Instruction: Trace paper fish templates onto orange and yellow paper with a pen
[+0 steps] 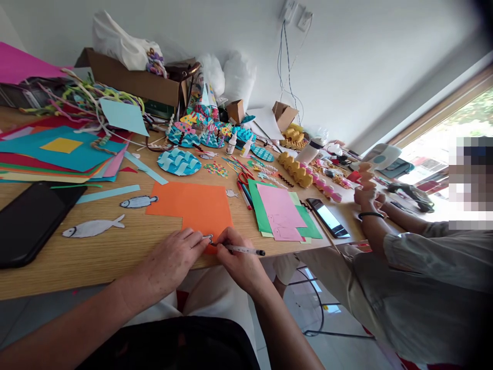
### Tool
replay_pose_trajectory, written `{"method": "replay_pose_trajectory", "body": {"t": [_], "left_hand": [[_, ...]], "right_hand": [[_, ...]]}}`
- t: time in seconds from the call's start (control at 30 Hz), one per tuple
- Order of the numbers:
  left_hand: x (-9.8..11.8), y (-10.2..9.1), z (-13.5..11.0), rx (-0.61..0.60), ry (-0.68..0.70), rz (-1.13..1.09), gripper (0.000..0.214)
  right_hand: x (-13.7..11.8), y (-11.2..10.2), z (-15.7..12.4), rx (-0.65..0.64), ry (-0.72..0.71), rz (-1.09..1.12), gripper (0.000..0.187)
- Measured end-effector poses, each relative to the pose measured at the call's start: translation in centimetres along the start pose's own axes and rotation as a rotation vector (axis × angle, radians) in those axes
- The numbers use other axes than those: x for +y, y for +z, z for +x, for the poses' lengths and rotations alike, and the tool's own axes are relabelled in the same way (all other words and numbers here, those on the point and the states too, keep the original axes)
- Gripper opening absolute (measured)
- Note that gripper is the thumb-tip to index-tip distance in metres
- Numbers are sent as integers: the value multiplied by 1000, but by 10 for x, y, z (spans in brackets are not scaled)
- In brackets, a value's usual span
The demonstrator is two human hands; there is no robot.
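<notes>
At the far left, a large black device [34,228] lies on the wooden tabletop [127,259], a thin green strip [77,186] across its upper edge. Just behind it is a stack of coloured paper [21,165], topped by a blue sheet [90,154] bearing a small yellow square [61,145]. Next come two paper fish, both lying flat: a white fish [94,226] near the front and a smaller, pale-blue fish [134,202], whose tail overlaps the left edge of an orange sheet [204,205]. Behind that sheet sits a round blue woven piece [179,163].

At the front of the orange sheet, the person's left hand [173,257] reaches in with fingers extended and close together, the tips at a small white cutout [208,238]; whether this grip pinches the cutout or only presses it down, I cannot tell. Directly to its right, the right hand [239,259] has its grip closed around a clear-barrelled pen [246,250], the writing end towards the cutout.

Farther right, a pink sheet [279,208] with faint drawn lines overlaps a green sheet [262,221]. Beside them is a phone [328,218] with a lit screen. At the right, another person's hands [365,198] hold a wavy, peach-coloured strip [365,176].
</notes>
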State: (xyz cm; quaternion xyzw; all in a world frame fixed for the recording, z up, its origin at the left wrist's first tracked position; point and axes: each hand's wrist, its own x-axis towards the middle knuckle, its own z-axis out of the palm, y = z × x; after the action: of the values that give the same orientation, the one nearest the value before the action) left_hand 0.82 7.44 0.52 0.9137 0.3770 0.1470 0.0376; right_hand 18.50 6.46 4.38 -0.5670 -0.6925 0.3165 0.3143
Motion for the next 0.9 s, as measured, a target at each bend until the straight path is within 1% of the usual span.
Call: {"method": "replay_pose_trajectory", "body": {"t": [0.1,0.33,0.73,0.9], "left_hand": [[-2,1,-2,31,-3,-52,27],[-4,-4,-2,14,-6,-116,26],[-3,-4,-3,6,-18,-132,27],[-3,-2,-3,26,-14,-124,26]], "right_hand": [[1,0,0,-11,10,2,5],[2,1,1,8,1,22,6],[1,4,4,-1,-28,-1,9],[0,3,4,-15,-26,-15,11]]}}
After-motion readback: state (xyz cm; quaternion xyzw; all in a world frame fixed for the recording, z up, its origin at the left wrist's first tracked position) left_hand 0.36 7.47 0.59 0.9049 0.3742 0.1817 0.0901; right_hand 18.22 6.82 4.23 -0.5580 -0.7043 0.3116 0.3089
